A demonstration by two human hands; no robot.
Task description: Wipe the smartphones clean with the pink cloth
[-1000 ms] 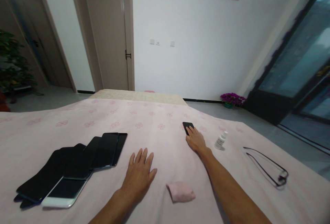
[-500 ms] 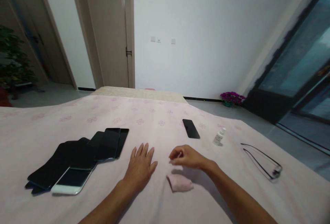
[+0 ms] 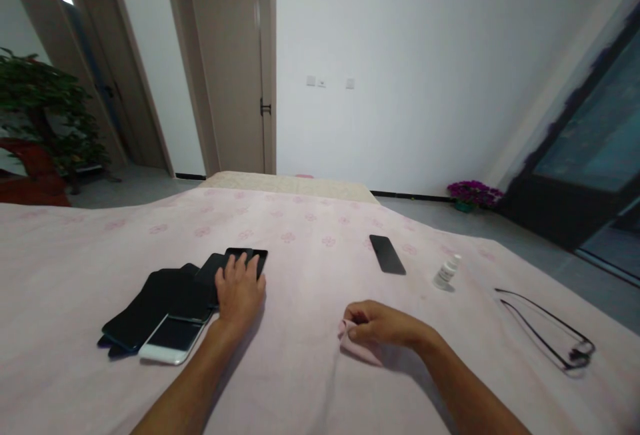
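Note:
My left hand [image 3: 240,293] lies with its fingers spread over the right end of a fanned row of several dark phones [image 3: 155,305], touching the top one. A white-framed phone [image 3: 175,339] lies at the near edge of that row. My right hand [image 3: 377,323] pinches a folded pink cloth [image 3: 367,353] at its left end, the rest of it lying on the sheet. Beyond my right hand, a single dark phone [image 3: 387,254] lies flat. To its right stands a small white bottle [image 3: 447,272].
Black-framed glasses [image 3: 547,328] lie open at the right on the pink flowered sheet [image 3: 300,261]. A beige surface [image 3: 295,185] adjoins the far edge. Purple flowers [image 3: 474,193] stand on the floor by the wall, and a leafy plant [image 3: 47,111] is at the left.
My left hand has moved left from the bare sheet onto the phones. My right hand has come down and taken hold of the pink cloth. The view has turned slightly left.

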